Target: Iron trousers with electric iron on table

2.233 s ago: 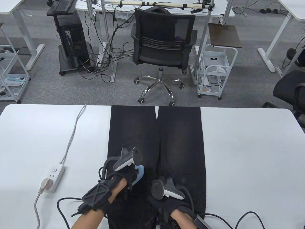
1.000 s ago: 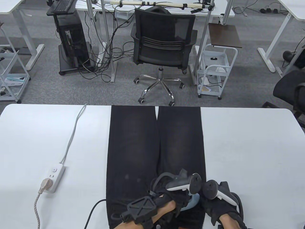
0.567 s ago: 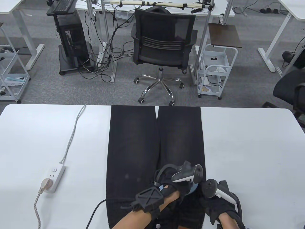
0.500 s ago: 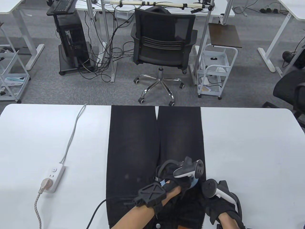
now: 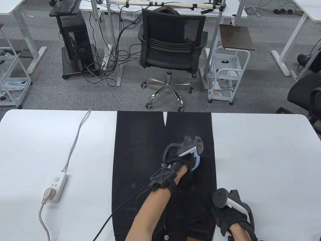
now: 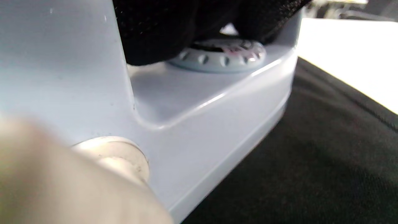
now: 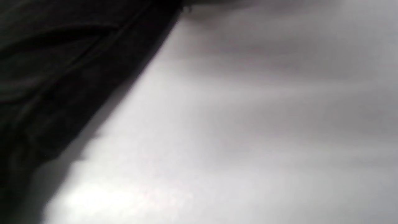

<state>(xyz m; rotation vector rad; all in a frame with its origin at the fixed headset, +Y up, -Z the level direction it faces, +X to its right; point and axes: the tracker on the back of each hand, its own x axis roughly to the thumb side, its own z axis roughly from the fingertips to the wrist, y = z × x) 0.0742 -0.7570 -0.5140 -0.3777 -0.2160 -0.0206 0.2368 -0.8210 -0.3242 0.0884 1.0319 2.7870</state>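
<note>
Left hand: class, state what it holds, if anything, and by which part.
The left hand grips the light-blue electric iron by its handle, on the trousers' right leg.

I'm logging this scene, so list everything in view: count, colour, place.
trousers: one, black, flat down the table's middle
iron: one, pale blue, on the right trouser leg
power strip: one, white, table's left side, plug in it
table: one, white, foreground
office chair: one, black, behind the table
trolley: one, white, right of that chair
left hand: black glove, grips the iron
right hand: black glove, rests on the trousers' right edge
</note>
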